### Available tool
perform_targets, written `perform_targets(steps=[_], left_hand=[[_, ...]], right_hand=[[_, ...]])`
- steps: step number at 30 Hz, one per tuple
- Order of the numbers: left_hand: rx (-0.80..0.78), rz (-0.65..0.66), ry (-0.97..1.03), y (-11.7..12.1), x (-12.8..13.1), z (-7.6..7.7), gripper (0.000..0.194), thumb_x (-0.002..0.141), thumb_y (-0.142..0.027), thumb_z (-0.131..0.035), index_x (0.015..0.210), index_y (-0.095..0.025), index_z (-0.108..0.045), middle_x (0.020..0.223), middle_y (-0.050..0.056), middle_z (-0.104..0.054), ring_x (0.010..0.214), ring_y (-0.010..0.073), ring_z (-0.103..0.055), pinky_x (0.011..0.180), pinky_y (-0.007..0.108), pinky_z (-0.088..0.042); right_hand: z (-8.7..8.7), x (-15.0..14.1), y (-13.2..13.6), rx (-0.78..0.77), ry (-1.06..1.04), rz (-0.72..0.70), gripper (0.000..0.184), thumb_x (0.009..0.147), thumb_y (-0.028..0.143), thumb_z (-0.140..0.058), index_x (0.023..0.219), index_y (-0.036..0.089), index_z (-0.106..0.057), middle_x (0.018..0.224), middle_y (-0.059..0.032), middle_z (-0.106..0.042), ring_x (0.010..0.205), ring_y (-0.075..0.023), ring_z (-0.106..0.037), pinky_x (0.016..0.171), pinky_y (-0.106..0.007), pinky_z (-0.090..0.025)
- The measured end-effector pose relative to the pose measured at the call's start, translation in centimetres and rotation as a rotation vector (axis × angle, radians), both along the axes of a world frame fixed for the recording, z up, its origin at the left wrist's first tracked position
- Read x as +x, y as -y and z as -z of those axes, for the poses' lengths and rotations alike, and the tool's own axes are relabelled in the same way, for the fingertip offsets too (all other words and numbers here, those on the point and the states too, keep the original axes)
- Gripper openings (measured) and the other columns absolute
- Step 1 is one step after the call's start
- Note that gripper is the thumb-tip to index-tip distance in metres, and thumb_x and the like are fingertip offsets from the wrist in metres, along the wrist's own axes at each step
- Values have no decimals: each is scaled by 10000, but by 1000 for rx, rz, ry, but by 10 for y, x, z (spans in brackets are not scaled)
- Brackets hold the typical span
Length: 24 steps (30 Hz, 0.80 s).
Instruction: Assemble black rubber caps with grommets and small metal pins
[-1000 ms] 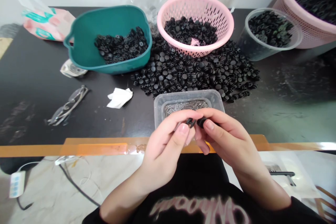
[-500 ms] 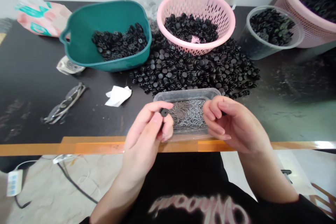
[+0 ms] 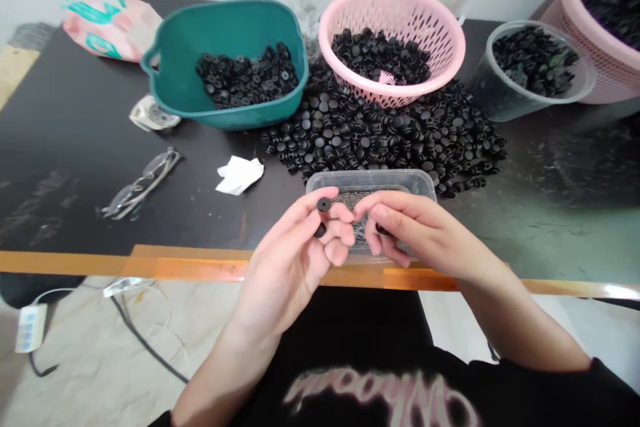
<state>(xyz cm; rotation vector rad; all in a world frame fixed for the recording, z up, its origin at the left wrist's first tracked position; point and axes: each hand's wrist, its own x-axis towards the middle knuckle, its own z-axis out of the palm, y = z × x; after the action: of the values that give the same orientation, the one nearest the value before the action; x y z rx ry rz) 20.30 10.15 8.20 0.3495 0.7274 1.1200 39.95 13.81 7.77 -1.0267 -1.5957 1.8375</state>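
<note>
The left hand [image 3: 280,267] pinches a black disc [image 3: 323,204]; the right hand [image 3: 435,237] closes around a dark piece [image 3: 383,230]. Light, steady fingers should be best.

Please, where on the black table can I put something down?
The black table looks bare right of the pin tray, in front of the clear tub, and left of the glasses. Behind the tray is crowded: piled black parts reach the teal tub and pink basket.
</note>
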Motion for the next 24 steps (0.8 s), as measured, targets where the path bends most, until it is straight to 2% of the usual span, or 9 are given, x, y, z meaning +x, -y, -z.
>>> perform_targets(steps=[3, 7, 10, 12, 14, 15, 18, 22, 24], left_hand=[[-21, -11, 99, 1, 5, 1, 287, 1012, -104, -478, 1152, -123, -727, 1043, 98, -725, 905, 138, -724, 722, 184, -589], [28, -2, 92, 2, 5, 4, 341, 1025, -95, -435, 1181, -118, -739, 1117, 117, -734, 955, 146, -730, 748, 184, -594], [73, -3, -15, 2, 2, 5, 298, 1011, -95, -489, 1170, -139, -737, 995, 73, -732, 777, 94, -688, 672, 152, -553], [104, 0, -100, 2, 1, 5, 222, 1004, -134, -549, 1141, -161, -722, 897, 39, -709, 638, 60, -604, 599, 138, -504], [137, -19, -176, 2, 0, 5, 133, 1001, -202, -597, 1090, -182, -693, 833, 18, -685, 572, 50, -530, 549, 139, -457], [152, -34, -212, 2, 0, 5, 98, 1003, -234, -608, 1057, -189, -675, 803, 10, -671, 551, 49, -499, 532, 142, -435], [191, -64, -303, 4, -3, 8, 110, 1009, -306, -618, 973, -203, -626, 683, -25, -589, 501, 44, -393, 508, 147, -369], [228, -54, -318, 7, -6, 11, 140, 980, -333, -672, 938, -204, -637, 595, -56, -422, 529, 56, -371, 516, 144, -339], [213, -41, -301, 7, -7, 10, 106, 968, -307, -688, 954, -210, -647, 603, -58, -430, 515, 50, -363, 505, 144, -332]], right_hand=[[3, 0, -2, -53, -87, 79, 342, 1072, 454, -474, 1000, 156, -627, 737, 13, -608, 470, -55, -470, 451, -198, -350], [4, 4, -11, 9, -18, 97, 235, 1061, 322, -495, 1015, 165, -663, 769, 12, -585, 593, -88, -531, 550, -218, -431], [4, 4, -19, 292, 322, 18, 214, 1037, 229, -497, 1033, 175, -704, 813, -13, -637, 730, -138, -591, 668, -260, -456], [7, 0, -22, 529, 653, -131, 221, 1031, 198, -502, 978, 151, -711, 890, -66, -688, 823, -188, -630, 718, -301, -438], [12, -5, -22, 666, 886, -292, 180, 1015, 164, -523, 965, 134, -693, 890, -89, -706, 764, -202, -629, 652, -311, -380], [15, -8, -21, 693, 938, -350, 147, 1002, 146, -539, 979, 134, -683, 863, -81, -707, 701, -191, -611, 606, -308, -338], [22, -12, -17, 704, 931, -396, 111, 972, 108, -571, 947, 148, -671, 811, -49, -699, 620, -159, -567, 558, -303, -270], [21, -13, -18, 717, 929, -381, 226, 1015, 149, -532, 844, 135, -678, 823, -72, -691, 665, -172, -583, 579, -310, -276], [18, -12, -20, 719, 928, -369, 225, 1016, 185, -560, 844, 133, -696, 855, -80, -702, 717, -190, -610, 601, -312, -301]])
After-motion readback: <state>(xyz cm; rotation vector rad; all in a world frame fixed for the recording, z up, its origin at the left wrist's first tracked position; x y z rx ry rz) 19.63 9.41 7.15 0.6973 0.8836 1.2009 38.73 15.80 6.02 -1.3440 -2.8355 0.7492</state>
